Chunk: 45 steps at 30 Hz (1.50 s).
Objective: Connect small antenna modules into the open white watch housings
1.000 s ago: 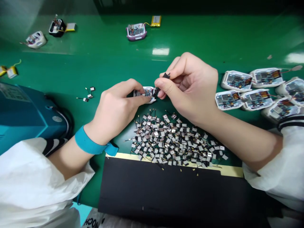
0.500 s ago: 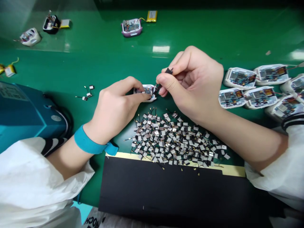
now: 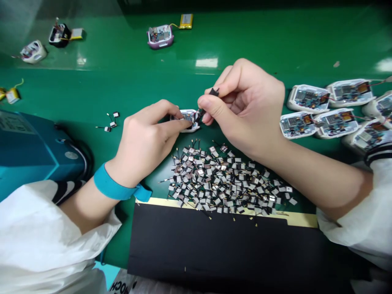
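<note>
My left hand (image 3: pixel 143 145) is shut on a small white plastic casing (image 3: pixel 187 117) with a circuit board inside, its fingertips pressing on the casing's near side and top. My right hand (image 3: pixel 248 102) pinches a small black tool or part (image 3: pixel 213 93) between thumb and fingers. Its lower end reaches the casing's right edge, partly hidden by my thumb. Just below both hands lies a heap of several small square components (image 3: pixel 220 179) with thin wire leads. Neither hand touches the heap.
A black mat with a gold edge (image 3: pixel 214 241) lies at the front. Several open white casings with boards (image 3: pixel 335 122) sit at right. A teal machine (image 3: pixel 33 151) stands at left. Farther casings and batteries (image 3: pixel 185 21) lie on the green bench.
The whole view has shifted slightly, with the bench items sliding left and up. Both hands stay on the casing and the black piece, with no visible change of grip.
</note>
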{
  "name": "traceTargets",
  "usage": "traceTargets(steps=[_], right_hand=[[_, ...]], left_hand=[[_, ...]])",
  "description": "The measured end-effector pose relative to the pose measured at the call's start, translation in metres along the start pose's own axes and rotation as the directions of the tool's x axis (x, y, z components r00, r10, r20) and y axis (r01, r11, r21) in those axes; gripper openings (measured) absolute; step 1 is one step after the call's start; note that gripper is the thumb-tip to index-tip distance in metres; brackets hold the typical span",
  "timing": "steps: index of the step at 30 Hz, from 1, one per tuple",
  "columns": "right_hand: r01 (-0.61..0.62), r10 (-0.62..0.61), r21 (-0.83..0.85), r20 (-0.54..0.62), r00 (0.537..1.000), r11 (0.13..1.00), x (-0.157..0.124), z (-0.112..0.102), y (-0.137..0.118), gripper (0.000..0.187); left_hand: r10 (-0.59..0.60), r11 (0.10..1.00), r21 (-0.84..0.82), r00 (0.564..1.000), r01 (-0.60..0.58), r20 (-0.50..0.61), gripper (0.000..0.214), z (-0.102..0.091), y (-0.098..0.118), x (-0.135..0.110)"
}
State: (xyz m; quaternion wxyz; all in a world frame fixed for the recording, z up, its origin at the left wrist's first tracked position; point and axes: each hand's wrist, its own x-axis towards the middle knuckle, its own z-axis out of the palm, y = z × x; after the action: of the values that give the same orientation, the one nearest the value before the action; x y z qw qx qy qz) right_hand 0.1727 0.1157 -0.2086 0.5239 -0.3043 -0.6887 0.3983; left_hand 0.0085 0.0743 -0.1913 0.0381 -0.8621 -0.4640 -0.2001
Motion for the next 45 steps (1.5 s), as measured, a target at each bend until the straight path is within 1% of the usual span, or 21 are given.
traceTargets(steps=[5,11,17,26,30,36,45], right_hand=[[0.008,-0.008,-0.004,0.001,1.000,1.000,0.0001,-0.0001,-0.0003,0.031],[-0.023,0.023,-0.007,0.011,1.000,1.000,-0.0003,-0.0006,-0.0036,0.029],[-0.002,0.002,-0.016,0.008,1.000,1.000,-0.0002,-0.0008,-0.0031,0.028],[0.000,0.000,-0.010,0.009,1.000,1.000,0.0003,-0.0009,-0.0014,0.030],[-0.020,0.020,-0.023,0.006,1.000,1.000,0.0003,-0.0003,-0.0001,0.031],[0.001,-0.001,-0.008,-0.009,1.000,1.000,0.0002,0.0009,0.0040,0.026],[-0.023,0.023,0.007,-0.023,0.999,1.000,-0.0005,0.0012,0.0052,0.026]], left_hand=[[-0.051,0.999,-0.012,0.997,0.051,0.054,0.020,-0.0017,0.0010,-0.0003],[-0.061,0.998,0.029,0.994,0.059,0.096,0.023,-0.0038,0.0038,0.0007],[-0.059,0.997,0.053,0.994,0.054,0.094,0.023,-0.0041,0.0046,0.0008],[-0.061,0.998,0.032,0.994,0.058,0.094,0.022,-0.0039,0.0040,0.0007],[-0.031,0.999,0.039,0.998,0.029,0.048,0.021,-0.0043,0.0042,0.0020],[-0.018,1.000,0.014,0.998,0.017,0.055,0.022,-0.0033,0.0024,0.0023],[0.023,0.997,0.076,0.998,-0.028,0.065,0.022,-0.0033,0.0018,-0.0002]])
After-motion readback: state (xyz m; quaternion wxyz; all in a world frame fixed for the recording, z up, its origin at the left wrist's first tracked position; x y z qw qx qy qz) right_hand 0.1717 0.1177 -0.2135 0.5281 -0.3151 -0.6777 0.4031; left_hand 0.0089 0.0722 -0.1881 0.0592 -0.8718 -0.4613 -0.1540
